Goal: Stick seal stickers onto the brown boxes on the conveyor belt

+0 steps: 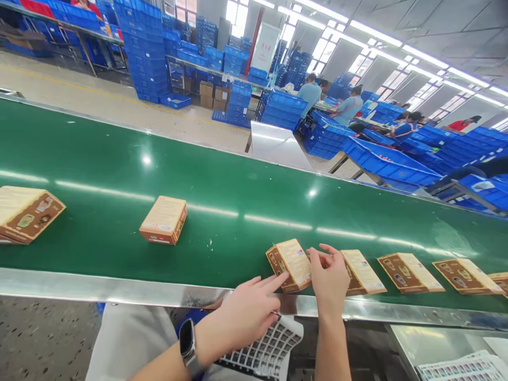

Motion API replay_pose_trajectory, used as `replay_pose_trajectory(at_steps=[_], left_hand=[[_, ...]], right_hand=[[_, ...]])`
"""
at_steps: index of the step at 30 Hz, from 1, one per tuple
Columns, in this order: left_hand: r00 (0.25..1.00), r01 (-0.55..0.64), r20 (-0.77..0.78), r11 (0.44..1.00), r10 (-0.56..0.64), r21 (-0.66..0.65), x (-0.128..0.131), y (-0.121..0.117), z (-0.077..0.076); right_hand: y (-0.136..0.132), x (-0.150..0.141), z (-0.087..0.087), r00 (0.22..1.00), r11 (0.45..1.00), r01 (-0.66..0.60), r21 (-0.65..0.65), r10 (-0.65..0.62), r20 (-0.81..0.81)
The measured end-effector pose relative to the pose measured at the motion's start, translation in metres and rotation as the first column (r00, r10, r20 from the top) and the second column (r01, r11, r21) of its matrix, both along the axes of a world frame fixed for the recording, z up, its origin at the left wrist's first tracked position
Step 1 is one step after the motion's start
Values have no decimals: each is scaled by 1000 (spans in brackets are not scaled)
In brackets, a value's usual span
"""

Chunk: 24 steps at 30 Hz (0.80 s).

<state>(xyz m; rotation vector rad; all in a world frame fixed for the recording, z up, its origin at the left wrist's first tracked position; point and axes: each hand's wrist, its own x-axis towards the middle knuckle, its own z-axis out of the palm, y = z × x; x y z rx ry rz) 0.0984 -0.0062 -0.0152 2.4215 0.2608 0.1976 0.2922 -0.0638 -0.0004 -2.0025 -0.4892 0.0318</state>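
Note:
A brown-and-cream printed carton [296, 262] lies tilted on the green conveyor belt, near its front edge. My left hand [252, 304] reaches to it from the left, with the index finger laid against its printed side. The lower fingers and thumb of that hand are curled at the upper edge of a white sheet with a grid of small stickers [265, 344], which hangs over my lap. At the carton's right edge, my right hand [328, 272] has thumb and fingertips pinched together; anything between them is too small to make out.
More cartons lie to the right, the nearest [363, 272] partly behind my right hand. To the left are a single carton [164, 217] and another carton [29, 211]. More sticker sheets [462, 368] lie at lower right. Blue crates and seated people are beyond the belt [222, 174].

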Motion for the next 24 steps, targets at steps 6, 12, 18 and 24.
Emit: replay_pose_trajectory(at_steps=[6, 12, 18, 24], left_hand=[[955, -249, -205, 956, 216, -153, -49, 11, 24], [900, -381, -331, 883, 285, -275, -85, 26, 55], [873, -415, -368, 883, 320, -217, -98, 30, 74], [857, -475, -328, 857, 397, -202, -98, 22, 66]], right_hand=[[-28, -43, 2, 868, 868, -497, -18, 497, 10], [-24, -83, 5, 383, 391, -921, -11, 897, -219], [-6, -83, 14, 289, 288, -957, -34, 932, -218], [1, -74, 14, 113, 136, -963, -232, 987, 113]])
